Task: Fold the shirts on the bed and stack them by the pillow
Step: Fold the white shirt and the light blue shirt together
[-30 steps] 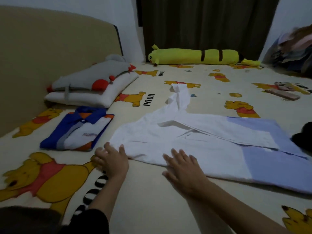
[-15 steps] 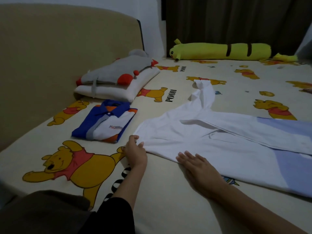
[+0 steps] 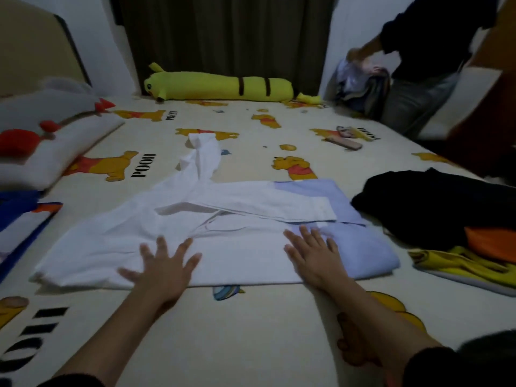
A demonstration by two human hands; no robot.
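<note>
A white and light-blue long-sleeved shirt lies flat across the middle of the bed, one sleeve folded over its body and the other trailing toward the far side. My left hand rests flat on its white part, fingers spread. Flat on the seam between white and blue lies my right hand, fingers apart too. A folded blue, white and orange shirt shows at the left edge, next to the white pillow.
A black garment over yellow and orange clothes lies at the right. A long yellow plush sits by the dark curtain. Another person handles clothes at the far right. A phone lies on the cartoon-bear sheet.
The view has swung right. Both hands have moved right along the shirt: my left from the collar end onto the white body, my right onto the blue part.
</note>
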